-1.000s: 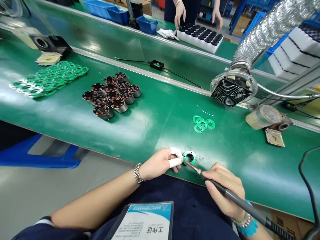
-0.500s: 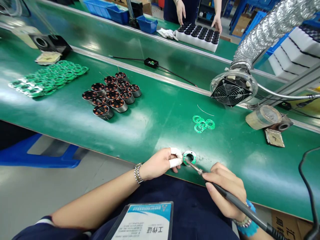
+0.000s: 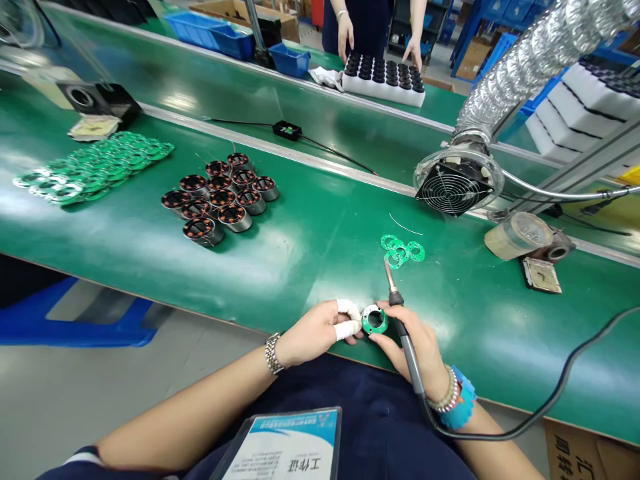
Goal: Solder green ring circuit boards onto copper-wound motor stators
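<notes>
A motor stator topped by a green ring circuit board [image 3: 375, 320] sits near the bench's front edge. My left hand [image 3: 327, 328], with white finger cots on thumb and forefinger, is closed on its left side. Around its right side curve the thumb and forefinger of my right hand [image 3: 413, 340]. That hand also keeps hold of a soldering iron [image 3: 409, 353], whose tip points up and away from the board toward several loose green ring boards [image 3: 401, 251]. What lies under the ring board is mostly hidden.
Several copper-wound stators [image 3: 220, 199] stand left of centre, with rows of green ring boards [image 3: 95, 167] beyond. A fan on a foil duct [image 3: 453, 183] hangs at right, near a plastic cup [image 3: 517, 235] and a solder sponge [image 3: 541, 275]. Across the bench a person handles a white foam tray [image 3: 383, 90].
My right hand has moved left to the stator and swung the soldering iron upright, its tip now off the board. The view has shifted slightly. The left hand keeps its grip.
</notes>
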`<control>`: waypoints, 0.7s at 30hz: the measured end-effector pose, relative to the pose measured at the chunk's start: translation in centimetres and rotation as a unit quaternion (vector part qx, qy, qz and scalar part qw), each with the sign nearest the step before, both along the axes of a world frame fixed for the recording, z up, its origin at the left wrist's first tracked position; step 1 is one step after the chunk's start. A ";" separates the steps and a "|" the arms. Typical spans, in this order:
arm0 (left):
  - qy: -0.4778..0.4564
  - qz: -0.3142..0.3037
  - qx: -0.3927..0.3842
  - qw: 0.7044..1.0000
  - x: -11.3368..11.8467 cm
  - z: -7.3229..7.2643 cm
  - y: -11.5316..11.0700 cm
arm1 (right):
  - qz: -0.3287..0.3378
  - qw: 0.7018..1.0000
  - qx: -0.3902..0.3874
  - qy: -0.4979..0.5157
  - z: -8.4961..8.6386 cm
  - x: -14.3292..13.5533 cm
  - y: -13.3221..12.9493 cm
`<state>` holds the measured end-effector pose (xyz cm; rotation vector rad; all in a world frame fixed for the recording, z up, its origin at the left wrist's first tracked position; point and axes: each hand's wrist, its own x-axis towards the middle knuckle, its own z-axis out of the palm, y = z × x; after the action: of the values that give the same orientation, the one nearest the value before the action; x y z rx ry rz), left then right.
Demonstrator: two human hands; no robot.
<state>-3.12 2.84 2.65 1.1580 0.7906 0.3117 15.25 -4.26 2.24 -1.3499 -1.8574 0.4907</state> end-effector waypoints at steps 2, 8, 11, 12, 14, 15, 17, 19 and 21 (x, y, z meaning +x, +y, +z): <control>-0.015 0.002 0.015 1.000 0.1 -0.1 0.2 | -0.004 1.000 -0.006 0.004 -0.1 -0.1 0.2; -0.005 0.032 0.094 0.995 -0.1 -0.1 1.2 | -0.037 0.999 -0.007 0.008 -0.3 -0.2 1.9; 0.062 0.012 0.231 0.971 -0.5 0.3 1.2 | -0.036 0.999 -0.003 0.007 -0.5 -0.3 2.3; 0.094 0.004 0.287 0.953 -0.6 0.3 1.1 | -0.035 0.999 -0.002 0.007 -0.5 -0.3 2.3; 0.144 -0.004 0.375 0.916 -0.6 0.4 0.9 | -0.035 0.999 -0.001 0.006 -0.5 -0.3 2.3; 0.153 -0.007 0.387 0.909 -0.5 0.4 0.9 | -0.033 0.999 0.000 0.006 -0.5 -0.3 2.2; 0.139 -0.016 0.324 0.936 -0.3 0.4 1.0 | -0.028 1.000 0.003 0.005 -0.5 -0.3 2.2; 0.102 -0.023 0.191 0.976 -0.1 0.3 1.2 | -0.025 1.000 0.006 0.004 -0.5 -0.2 2.2; 0.090 -0.033 0.133 0.986 -0.1 0.2 1.3 | -0.022 1.000 0.006 0.006 -0.6 -0.2 2.2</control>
<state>-3.25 4.12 2.86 1.4760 0.8848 0.2664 15.02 -2.05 1.68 -1.3743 -1.8136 0.4631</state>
